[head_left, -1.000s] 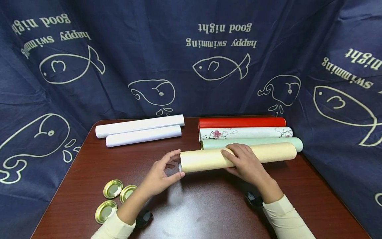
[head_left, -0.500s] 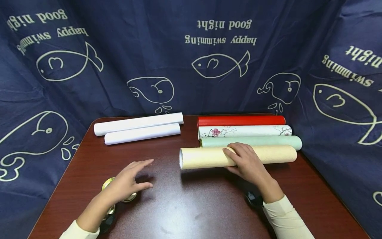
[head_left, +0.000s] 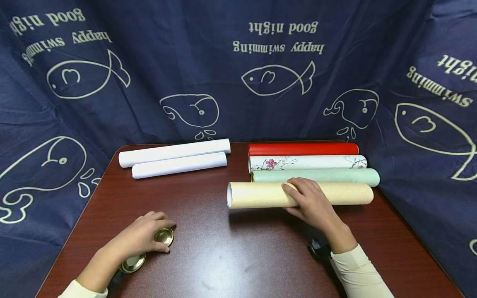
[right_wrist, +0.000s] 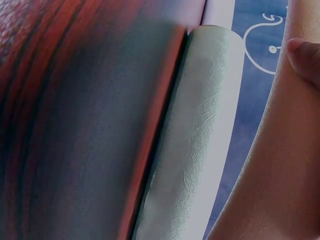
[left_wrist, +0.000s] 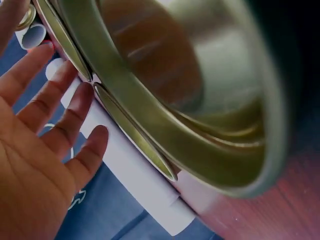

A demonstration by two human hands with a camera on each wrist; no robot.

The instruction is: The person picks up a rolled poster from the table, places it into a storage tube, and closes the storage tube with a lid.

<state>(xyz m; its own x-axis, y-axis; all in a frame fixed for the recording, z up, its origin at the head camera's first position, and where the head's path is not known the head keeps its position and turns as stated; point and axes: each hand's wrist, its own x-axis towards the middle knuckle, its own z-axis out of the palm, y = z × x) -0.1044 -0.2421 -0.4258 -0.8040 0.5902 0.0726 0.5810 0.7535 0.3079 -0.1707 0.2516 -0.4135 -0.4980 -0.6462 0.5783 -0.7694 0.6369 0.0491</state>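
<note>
My right hand grips a cream-coloured cardboard tube near its middle, the tube's hollow left end facing the middle of the table. In the right wrist view, one digit presses on the tube. My left hand is low at the table's left, its thumb and fingers on either side of a shallow gold metal cap. A second gold cap lies under the wrist. The left wrist view has the left fingers extended beside the caps, with a large cap close to the camera.
Behind the cream tube lie a pale green tube, a flower-print tube and a red tube. Two white paper rolls rest at the back left. A dark blue curtain rises behind the brown table.
My left hand has left the cream tube's open end and moved left and down to the gold caps. The right hand keeps its grip on the tube, nearly still.
</note>
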